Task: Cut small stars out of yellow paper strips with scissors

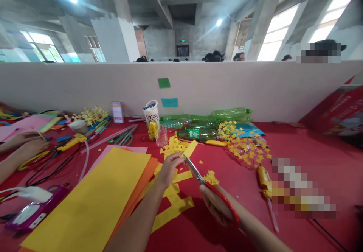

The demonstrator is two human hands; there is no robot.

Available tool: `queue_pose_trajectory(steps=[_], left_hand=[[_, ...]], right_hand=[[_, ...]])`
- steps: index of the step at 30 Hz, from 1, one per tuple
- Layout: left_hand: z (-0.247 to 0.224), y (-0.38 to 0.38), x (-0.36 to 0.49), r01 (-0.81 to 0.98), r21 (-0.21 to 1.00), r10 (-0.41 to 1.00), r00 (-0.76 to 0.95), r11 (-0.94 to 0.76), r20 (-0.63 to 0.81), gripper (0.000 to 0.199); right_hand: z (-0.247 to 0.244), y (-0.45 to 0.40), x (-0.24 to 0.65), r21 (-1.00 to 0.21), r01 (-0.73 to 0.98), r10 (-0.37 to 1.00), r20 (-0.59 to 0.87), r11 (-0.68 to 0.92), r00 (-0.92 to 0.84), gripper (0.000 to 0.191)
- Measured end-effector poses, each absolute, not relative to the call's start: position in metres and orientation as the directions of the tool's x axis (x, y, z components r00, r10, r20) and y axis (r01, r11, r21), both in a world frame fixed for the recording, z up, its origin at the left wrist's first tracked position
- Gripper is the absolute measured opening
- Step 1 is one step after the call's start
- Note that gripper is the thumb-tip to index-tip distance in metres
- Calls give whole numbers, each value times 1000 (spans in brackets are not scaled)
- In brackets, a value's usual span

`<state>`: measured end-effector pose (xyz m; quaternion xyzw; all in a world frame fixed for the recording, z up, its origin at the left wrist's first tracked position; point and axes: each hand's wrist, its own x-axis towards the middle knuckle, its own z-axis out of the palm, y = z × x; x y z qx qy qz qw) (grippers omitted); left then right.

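My right hand (217, 204) is wrapped round the red handles of a pair of scissors (195, 170), their blades pointing up and to the left. The blade tips meet a yellow paper strip (191, 150) that my left hand (171, 167) pinches at its near end. More yellow strips (172, 214) lie under and beside my left forearm. A small heap of yellow stars (210, 177) rests just beyond my right hand. Behind the held strip is a pile of yellow star cutouts and scraps (176, 145).
Yellow sheets (93, 199) over orange ones lie at left, near a purple power strip (36, 210). Green bottles (198, 133), a cup (151, 114) and scattered stars (249, 150) stand or lie farther back. A glue gun (265, 182) is at right. Another person's hands (30, 146) work at far left.
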<state>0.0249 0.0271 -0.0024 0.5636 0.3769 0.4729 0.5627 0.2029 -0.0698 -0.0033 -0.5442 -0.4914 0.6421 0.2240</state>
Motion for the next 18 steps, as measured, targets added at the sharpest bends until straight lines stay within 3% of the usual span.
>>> queue_pose_trajectory(steps=[8,15,18], left_hand=[[-4,29,20,-58,997,942,329,-47,64,17],[8,8,36,130,988,720,693,-78,-34,13],[0,3,44,209,973,648,756,-101,-95,10]], right_hand=[[-4,-65,205,-923,185,899,-374,-337,-230,47],[-4,-56,213,-959,159,964,-252,-236,-88,27],[-7,-55,211,-955,168,961,-261,-244,-87,22]])
